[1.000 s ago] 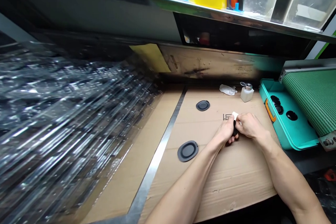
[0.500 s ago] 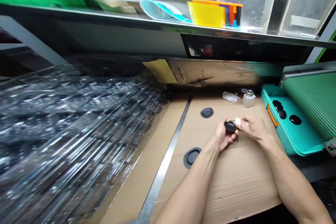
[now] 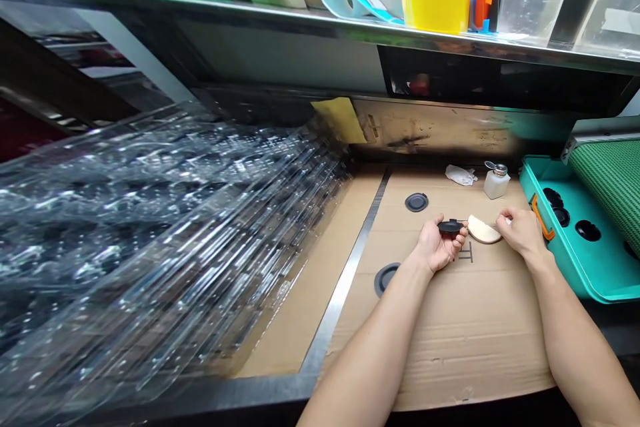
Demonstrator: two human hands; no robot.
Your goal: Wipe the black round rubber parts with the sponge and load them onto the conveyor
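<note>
My left hand (image 3: pixel 437 248) is closed on a small black oval disc (image 3: pixel 451 227), held edge-on just above the cardboard sheet (image 3: pixel 465 320). My right hand (image 3: pixel 521 232) pinches a pale beige oval liner (image 3: pixel 483 231) that stretches from the disc toward the right. A second black disc (image 3: pixel 416 202) lies flat beyond my hands. A third black disc (image 3: pixel 385 277) lies on the cardboard by my left wrist, partly hidden by my forearm.
A tall tilted stack of clear plastic trays (image 3: pixel 150 240) fills the left. A small white dispenser bottle (image 3: pixel 496 181) and a crumpled white wipe (image 3: pixel 461 175) sit at the back. A teal tray (image 3: pixel 575 240) with black parts and a green conveyor belt (image 3: pixel 613 180) stand at right. A metal shelf (image 3: pixel 350 20) overhangs.
The beige liner has come away from the black disc and now shows as a wide oval between my hands. My view has swung left, so hands and tray sit further right.
</note>
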